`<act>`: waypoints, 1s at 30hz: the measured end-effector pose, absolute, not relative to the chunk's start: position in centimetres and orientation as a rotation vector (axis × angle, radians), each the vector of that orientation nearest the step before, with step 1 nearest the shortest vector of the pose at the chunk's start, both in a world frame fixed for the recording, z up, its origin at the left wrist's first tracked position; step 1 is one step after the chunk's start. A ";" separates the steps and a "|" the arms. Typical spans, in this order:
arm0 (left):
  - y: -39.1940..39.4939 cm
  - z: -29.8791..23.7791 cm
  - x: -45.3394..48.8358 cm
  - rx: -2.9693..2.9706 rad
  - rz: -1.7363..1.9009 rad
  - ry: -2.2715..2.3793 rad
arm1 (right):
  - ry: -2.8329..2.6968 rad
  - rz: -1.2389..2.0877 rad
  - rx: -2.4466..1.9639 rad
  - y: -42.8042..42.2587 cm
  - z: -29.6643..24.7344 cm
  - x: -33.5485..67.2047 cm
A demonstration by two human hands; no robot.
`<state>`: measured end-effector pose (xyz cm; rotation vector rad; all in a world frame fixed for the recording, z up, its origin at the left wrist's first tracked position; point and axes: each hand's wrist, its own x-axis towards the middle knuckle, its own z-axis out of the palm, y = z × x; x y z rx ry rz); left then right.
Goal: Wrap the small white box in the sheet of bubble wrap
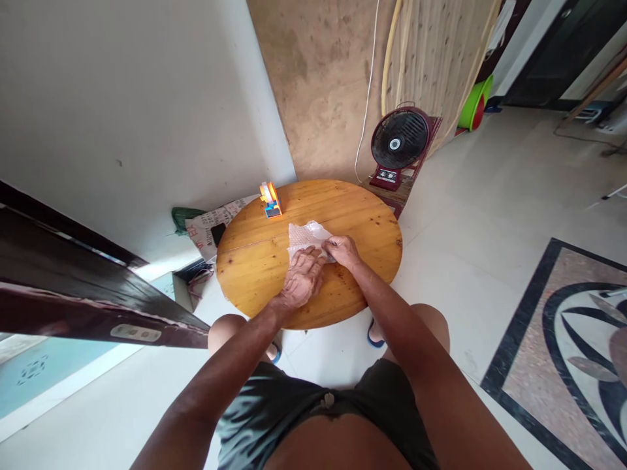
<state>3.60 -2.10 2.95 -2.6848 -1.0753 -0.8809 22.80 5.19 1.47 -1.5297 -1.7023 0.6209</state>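
On the round wooden table (343,196) lies a sheet of clear bubble wrap (304,235), partly folded over itself. My left hand (302,275) rests on its near edge, fingers stretched out and lying flat. At the right edge, my right hand (341,250) pinches the bubble wrap between thumb and fingers. Whether something is wrapped inside cannot be made out. An orange and blue tape dispenser (271,200) with a roll of tape stands beyond the wrap, near the table's far left edge.
A dark red electric fan (400,140) stands behind the table to the right, against wooden boards (431,59). A printed sack (210,228) lies beside the table at left. Nearer on the left is a dark door frame (98,287). Green and red basins (475,108) sit farther back.
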 end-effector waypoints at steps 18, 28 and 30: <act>-1.6 0.7 5.0 -2.744 -0.682 -1.360 | -1.681 0.584 -1.584 5.6 1.1 23.0; -2.1 1.1 5.2 -2.736 -0.680 -1.389 | -1.558 0.543 -1.600 5.8 0.6 22.8; -2.1 1.1 5.2 -2.736 -0.683 -1.404 | -1.566 0.358 -1.626 5.1 0.9 23.0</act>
